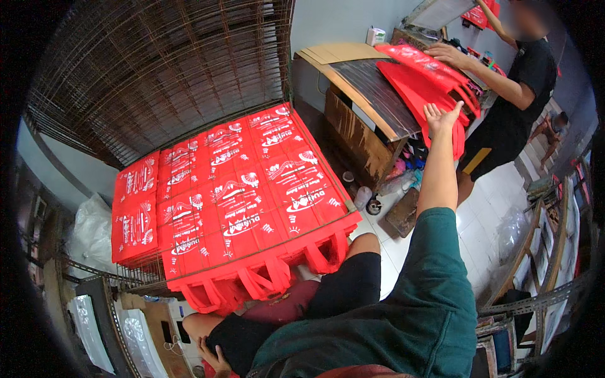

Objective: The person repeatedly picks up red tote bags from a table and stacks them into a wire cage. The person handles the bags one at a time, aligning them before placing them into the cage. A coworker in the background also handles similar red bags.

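Observation:
My right arm stretches far out, and my right hand [443,120] is open, palm turned up and fingers spread. Just beyond it are red tote bags [403,88] at the edge of a dark work table; I cannot tell whether my fingers touch them. A co-worker's hand [449,55] lies on the top bag. Low on the left, my left hand [215,358] rests against my bent leg, its fingers extended and nothing in them. In front of me, red bags with white print [239,189] cover a wire drying rack in rows, their handles [265,280] hanging over the near edge.
Several raised wire rack shelves [170,69] lean above the bags. Beyond them stands the work table [372,75] with cardboard on it. The co-worker [529,75] stands behind the table. A wooden block [402,214] and jars sit on the tiled floor. Frames [542,252] line the right.

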The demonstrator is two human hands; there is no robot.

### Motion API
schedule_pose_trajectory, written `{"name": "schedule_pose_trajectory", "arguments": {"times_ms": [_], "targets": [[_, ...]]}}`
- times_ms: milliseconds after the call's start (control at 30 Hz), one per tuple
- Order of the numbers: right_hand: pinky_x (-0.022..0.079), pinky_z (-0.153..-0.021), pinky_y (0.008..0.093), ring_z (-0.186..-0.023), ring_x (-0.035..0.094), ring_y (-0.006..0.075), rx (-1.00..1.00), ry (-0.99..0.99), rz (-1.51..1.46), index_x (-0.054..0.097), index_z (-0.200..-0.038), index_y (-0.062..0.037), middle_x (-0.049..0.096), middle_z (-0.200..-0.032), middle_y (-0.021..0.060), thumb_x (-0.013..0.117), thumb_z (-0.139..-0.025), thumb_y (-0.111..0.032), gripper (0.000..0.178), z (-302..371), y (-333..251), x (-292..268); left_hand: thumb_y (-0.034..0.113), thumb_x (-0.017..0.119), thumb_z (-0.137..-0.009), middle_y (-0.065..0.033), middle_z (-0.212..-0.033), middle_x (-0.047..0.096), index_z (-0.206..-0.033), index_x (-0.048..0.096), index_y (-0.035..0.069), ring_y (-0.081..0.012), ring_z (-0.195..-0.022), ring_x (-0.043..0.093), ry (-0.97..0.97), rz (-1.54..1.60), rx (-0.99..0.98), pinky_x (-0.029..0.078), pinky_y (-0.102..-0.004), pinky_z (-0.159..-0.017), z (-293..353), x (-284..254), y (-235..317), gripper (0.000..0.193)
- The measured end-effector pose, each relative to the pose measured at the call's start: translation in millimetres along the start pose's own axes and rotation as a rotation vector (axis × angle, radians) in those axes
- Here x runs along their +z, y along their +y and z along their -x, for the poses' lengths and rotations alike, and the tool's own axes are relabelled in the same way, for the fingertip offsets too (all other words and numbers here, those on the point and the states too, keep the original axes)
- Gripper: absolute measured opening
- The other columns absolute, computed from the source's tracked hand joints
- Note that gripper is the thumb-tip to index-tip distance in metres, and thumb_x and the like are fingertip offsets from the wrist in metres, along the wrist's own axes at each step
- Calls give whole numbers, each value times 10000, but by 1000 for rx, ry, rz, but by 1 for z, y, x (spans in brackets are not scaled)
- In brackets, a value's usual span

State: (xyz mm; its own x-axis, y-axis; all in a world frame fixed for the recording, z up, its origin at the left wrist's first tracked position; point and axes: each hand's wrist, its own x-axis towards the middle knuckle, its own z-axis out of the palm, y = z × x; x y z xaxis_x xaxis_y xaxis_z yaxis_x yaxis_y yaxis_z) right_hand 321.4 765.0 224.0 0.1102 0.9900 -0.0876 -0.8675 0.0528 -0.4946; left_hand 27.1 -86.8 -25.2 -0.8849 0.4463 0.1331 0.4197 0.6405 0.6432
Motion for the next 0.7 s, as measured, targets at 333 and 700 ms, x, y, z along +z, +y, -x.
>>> {"name": "schedule_pose_trajectory", "arguments": {"times_ms": [333, 700], "targets": [[535, -809, 384, -915, 585, 271, -5, 39, 135, 512, -1018, -12, 586, -1000, 133, 431, -879, -54, 166, -37, 34, -5, 336, 666, -702, -207, -1202, 410, -1187, 442, 3, -363, -1140, 390, 13, 162, 532, 285, -469, -976, -60, 21, 157, 629], [491, -754, 309, -893, 583, 186, -362, -308, 176, 550, -1002, 15, 578, -1011, 113, 520, -905, -160, 203, 338, 121, 108, 318, 542, -897, -82, -1141, 568, -1194, 506, 19, -157, -1035, 531, -838, 1090, 297, 402, -303, -896, -221, 39, 509, 423]]}}
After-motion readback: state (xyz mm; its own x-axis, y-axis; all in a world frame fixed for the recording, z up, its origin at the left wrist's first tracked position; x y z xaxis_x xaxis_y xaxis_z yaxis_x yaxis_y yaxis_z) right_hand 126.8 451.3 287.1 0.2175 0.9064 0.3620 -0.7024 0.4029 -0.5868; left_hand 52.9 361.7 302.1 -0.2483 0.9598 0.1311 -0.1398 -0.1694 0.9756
